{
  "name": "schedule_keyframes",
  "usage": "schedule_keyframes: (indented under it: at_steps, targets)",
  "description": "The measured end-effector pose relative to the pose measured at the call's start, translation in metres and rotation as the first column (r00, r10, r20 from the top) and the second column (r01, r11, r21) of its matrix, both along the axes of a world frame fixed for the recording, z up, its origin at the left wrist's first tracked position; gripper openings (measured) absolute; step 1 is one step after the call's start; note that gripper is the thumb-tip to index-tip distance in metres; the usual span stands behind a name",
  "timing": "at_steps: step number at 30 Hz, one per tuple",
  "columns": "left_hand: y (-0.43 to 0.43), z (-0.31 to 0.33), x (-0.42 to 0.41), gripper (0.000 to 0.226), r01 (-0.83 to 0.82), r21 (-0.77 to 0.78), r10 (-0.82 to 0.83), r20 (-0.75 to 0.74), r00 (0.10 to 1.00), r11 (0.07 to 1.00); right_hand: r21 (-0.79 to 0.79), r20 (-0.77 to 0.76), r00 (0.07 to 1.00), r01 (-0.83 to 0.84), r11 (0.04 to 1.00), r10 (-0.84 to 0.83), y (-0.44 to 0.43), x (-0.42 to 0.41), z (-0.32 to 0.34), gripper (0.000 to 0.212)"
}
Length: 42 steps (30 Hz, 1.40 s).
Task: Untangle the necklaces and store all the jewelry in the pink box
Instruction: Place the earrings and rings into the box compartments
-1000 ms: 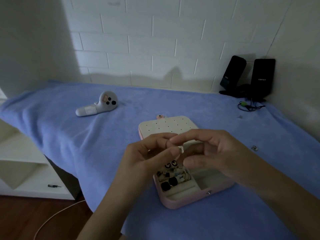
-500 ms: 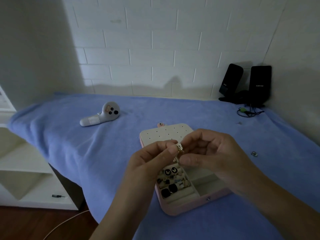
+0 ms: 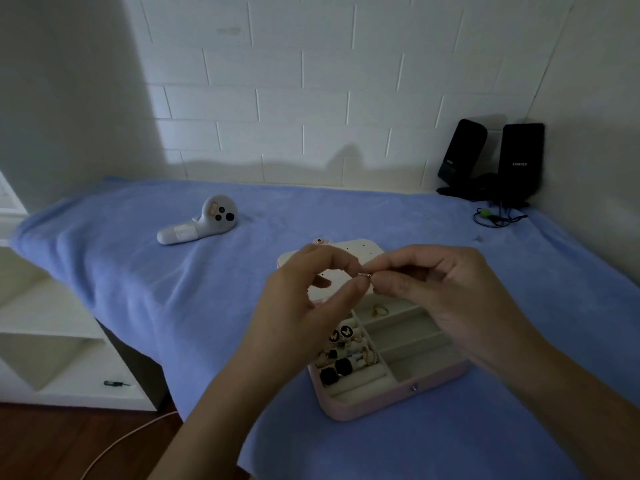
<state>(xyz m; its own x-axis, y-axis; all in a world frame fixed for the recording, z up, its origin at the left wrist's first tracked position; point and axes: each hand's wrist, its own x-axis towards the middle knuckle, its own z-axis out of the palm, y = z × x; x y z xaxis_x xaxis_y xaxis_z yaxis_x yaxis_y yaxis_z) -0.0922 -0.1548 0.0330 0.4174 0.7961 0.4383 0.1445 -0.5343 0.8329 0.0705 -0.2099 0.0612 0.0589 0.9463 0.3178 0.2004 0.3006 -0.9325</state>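
Pink box point(image 3: 381, 405) lies open on the blue cloth point(image 3: 207, 299) before me, with its cream lid point(image 3: 362, 249) flat at twelve o'clock. Above the hinge I hold a ring point(image 3: 364, 274) between both hands. My left hand point(image 3: 304, 306) pinches it with thumb and forefinger from nine o'clock, and my right hand point(image 3: 440, 289) pinches it from three o'clock, its other fingers curled in. Inside the box, the slots on the nine o'clock side hold black-faced rings point(image 3: 341, 365), and a gold ring point(image 3: 379, 310) lies in a compartment near the hinge. A white controller point(image 3: 201, 223) lies well apart at ten o'clock of the box. Two black speakers point(image 3: 491, 161) stand at one o'clock by the wall.
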Motion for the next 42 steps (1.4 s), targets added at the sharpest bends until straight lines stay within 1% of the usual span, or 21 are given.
schedule_keyframes:
  at_steps: [2,4,8,12,16,19,21,23,27,30,32,35,38,40,42]
  targets:
    - [0.002,0.0,0.001,0.005,-0.027,0.09,0.03,-0.033,0.999,0.996,-0.005,0.011,1.0,0.023,1.0,-0.023,0.002,-0.001,-0.004,0.013]
    - [0.004,-0.001,0.002,0.002,-0.039,0.133,0.045,-0.039,0.998,0.99,-0.007,-0.017,0.999,0.048,0.999,-0.048,0.004,-0.002,-0.007,0.015]
    - [0.009,-0.004,0.0,0.01,-0.052,0.154,0.06,-0.047,0.997,0.987,-0.032,-0.044,0.999,0.03,0.999,-0.032,0.009,-0.001,-0.013,0.01]
    - [0.012,-0.006,-0.003,0.012,-0.05,0.183,0.062,-0.056,0.997,0.982,-0.039,-0.047,0.999,-0.001,0.999,0.0,0.015,-0.001,-0.018,0.013]
    - [0.021,-0.02,-0.013,0.011,-0.054,0.199,0.079,-0.12,0.99,0.978,-0.082,0.06,0.995,-0.076,0.994,0.081,0.02,0.007,-0.017,0.017]
    - [0.022,-0.034,-0.018,0.018,0.019,0.201,0.029,-0.233,0.972,0.979,-0.141,0.182,0.978,-0.079,0.987,0.104,0.024,0.015,-0.018,0.023]
    - [0.02,-0.043,-0.019,0.025,0.087,0.26,-0.007,-0.297,0.955,0.962,-0.188,0.263,0.957,-0.069,0.98,0.119,0.026,0.02,-0.021,0.024]
    - [0.019,-0.049,-0.021,0.028,0.121,0.321,-0.012,-0.324,0.946,0.939,-0.241,0.315,0.936,-0.083,0.967,0.159,0.027,0.022,-0.025,0.02]
    - [0.019,-0.052,-0.027,0.027,0.105,0.381,0.01,-0.288,0.958,0.919,-0.273,0.29,0.931,-0.143,0.951,0.223,0.029,0.022,-0.029,0.01]
    - [0.018,-0.055,-0.028,0.029,0.089,0.399,0.019,-0.26,0.966,0.913,-0.271,0.284,0.924,-0.178,0.946,0.255,0.031,0.024,-0.03,0.01]
    - [0.018,-0.056,-0.028,0.027,0.047,0.391,0.041,-0.213,0.976,0.919,-0.288,0.312,0.904,-0.204,0.936,0.293,0.032,0.025,-0.027,0.009]
    - [0.017,-0.058,-0.029,0.023,-0.022,0.381,0.079,-0.136,0.988,0.924,-0.341,0.377,0.853,-0.235,0.91,0.361,0.035,0.023,-0.02,0.02]
    - [0.017,-0.058,-0.029,0.022,0.001,0.428,0.079,-0.17,0.982,0.904,-0.398,0.403,0.821,-0.241,0.885,0.405,0.044,0.017,-0.01,0.031]
    - [0.017,-0.058,-0.028,0.023,0.009,0.441,0.084,-0.191,0.978,0.897,-0.458,0.426,0.789,-0.235,0.857,0.443,0.052,0.012,-0.003,0.032]
    - [0.017,-0.058,-0.028,0.023,-0.003,0.451,0.099,-0.19,0.977,0.893,-0.531,0.457,0.753,-0.195,0.824,0.473,0.06,0.006,0.002,0.029]
